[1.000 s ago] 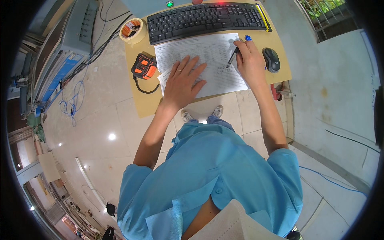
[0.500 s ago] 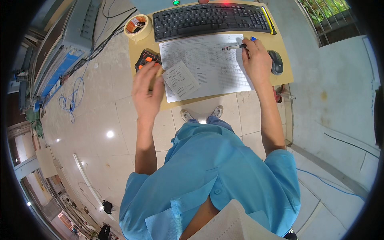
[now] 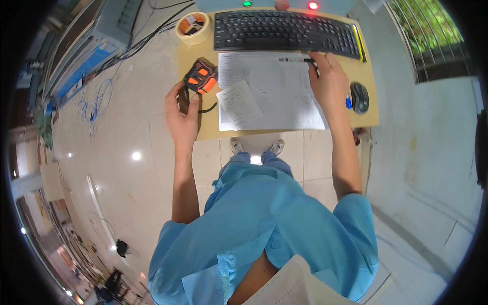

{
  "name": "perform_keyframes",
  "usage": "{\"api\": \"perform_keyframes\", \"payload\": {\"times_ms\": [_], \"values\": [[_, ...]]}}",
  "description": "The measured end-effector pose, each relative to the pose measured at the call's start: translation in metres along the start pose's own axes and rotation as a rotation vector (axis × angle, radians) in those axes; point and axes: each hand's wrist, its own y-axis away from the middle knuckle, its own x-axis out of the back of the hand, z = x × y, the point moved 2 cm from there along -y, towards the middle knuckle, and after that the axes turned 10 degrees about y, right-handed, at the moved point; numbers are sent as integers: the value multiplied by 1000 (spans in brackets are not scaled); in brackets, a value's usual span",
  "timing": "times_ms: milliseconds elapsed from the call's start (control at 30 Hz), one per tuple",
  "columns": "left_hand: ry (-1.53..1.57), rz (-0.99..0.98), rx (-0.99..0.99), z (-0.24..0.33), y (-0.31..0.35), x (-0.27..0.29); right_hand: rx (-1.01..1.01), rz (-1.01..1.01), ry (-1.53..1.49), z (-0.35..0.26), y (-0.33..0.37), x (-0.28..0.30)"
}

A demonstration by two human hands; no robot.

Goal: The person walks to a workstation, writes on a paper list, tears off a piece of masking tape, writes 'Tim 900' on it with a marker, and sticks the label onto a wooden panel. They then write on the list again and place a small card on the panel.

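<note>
My left hand [image 3: 182,114] is at the table's left edge, thumb and forefinger apart, just below a black and orange tape measure [image 3: 201,77]. A dark strap [image 3: 207,109] trails from the tape measure past my thumb; I cannot tell whether my fingers touch it. In my right hand [image 3: 329,81] is a slim pen [image 3: 295,60] with a dark end, pointing left over the top of a printed sheet [image 3: 290,101]. My fingers are closed on it. A small handwritten slip [image 3: 239,104] lies tilted on the sheet's left part.
Along the table's far side stands a black keyboard [image 3: 284,33], with a yellow strip [image 3: 360,43] at its right end. A tape roll [image 3: 193,28] holding small items sits at the far left corner. Right of my wrist are a mouse [image 3: 360,97] and a small blue object [image 3: 348,100].
My left hand has drawn back from over the tape measure, which now shows more fully. My right hand still grips the pen above the sheet. The whole view has shifted slightly.
</note>
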Motion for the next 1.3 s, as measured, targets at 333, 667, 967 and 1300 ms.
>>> {"api": "perform_keyframes", "payload": {"times_ms": [333, 667, 967, 1300], "values": [[150, -73, -33, -8, 0, 6, -128, -29, -43, -40, -3, 22], [540, -455, 135, -52, -42, 74, -95, -151, -352, -208, 23, -12], [527, -602, 97, -72, -113, 115, -214, -225, -63, -279, 4, -62], [509, -886, 167, -141, -204, 101, -1211, 154, 304, -118, 54, -22]]}}
